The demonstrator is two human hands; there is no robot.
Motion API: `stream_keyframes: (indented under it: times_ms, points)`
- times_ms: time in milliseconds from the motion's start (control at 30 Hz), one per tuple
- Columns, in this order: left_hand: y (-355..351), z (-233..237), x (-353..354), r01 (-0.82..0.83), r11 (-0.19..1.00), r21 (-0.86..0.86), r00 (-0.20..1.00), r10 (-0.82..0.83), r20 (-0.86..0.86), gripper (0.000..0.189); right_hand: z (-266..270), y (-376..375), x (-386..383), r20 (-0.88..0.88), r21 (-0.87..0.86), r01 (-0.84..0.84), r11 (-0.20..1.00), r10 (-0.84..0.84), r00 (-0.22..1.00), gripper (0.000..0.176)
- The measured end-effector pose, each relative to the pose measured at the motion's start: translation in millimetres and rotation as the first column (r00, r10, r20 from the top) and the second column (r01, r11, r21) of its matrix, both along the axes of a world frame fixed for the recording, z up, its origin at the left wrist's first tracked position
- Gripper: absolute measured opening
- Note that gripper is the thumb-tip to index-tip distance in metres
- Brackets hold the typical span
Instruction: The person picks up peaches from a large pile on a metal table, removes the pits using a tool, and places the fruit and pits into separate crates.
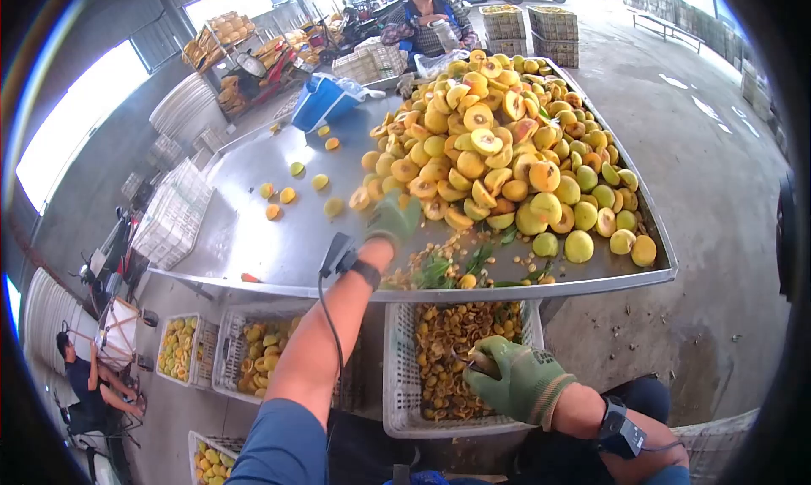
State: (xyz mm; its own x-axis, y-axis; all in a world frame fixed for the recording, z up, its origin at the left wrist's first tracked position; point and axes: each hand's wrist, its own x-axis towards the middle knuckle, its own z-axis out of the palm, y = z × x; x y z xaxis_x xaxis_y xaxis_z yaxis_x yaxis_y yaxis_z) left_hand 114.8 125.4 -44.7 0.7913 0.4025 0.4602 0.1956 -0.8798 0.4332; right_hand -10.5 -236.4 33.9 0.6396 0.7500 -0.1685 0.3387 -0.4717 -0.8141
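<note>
My left hand (394,220), in a green glove, reaches over the metal table at the near left edge of a heap of halved yellow peaches (481,138). Motion blurs its fingers, and I cannot tell whether they grip a peach half. Wrapped in a matching glove, my right hand (517,380) is closed around a small pitting tool (480,362) with a brown handle and thin metal end. It hangs over a grey plastic crate (401,384) full of brownish peach pits and scraps. Loose pits and green leaves (435,269) lie along the table's near edge.
A blue bucket (323,103) lies tipped on the steel table (236,206), near scattered peach halves. Crates of peaches (187,348) stand on the floor at left. Another person (427,24) is across the table; a second (89,384) sits far left. Stacked crates (553,35) stand behind.
</note>
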Motion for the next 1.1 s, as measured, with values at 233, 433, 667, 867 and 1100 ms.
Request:
stream_keyframes:
  times_ms: [233,433,667,867,1100]
  points:
    - [46,-41,108,0.049,0.849,-0.526,0.958,-0.188,-0.215,0.063,2,3,55,-0.744,0.181,0.400,0.899,-0.141,0.653,0.029]
    - [-24,22,-2,0.088,0.443,-0.892,0.960,-0.277,-0.043,0.040,-3,12,91,-0.802,0.274,0.380,0.883,-0.008,0.597,0.029]
    - [-115,45,-95,0.320,0.041,-0.946,0.918,-0.261,0.299,0.036,-17,56,96,-0.685,0.348,0.247,0.904,0.065,0.726,0.034]
    - [-97,19,-95,0.342,0.031,-0.939,0.887,-0.340,0.312,0.044,-25,62,97,-0.596,0.334,0.188,0.924,0.053,0.802,0.037]
    - [-81,-2,-96,0.572,0.354,-0.740,0.752,-0.586,0.301,0.052,-49,75,92,0.042,0.228,0.151,0.962,-0.165,0.985,0.029]
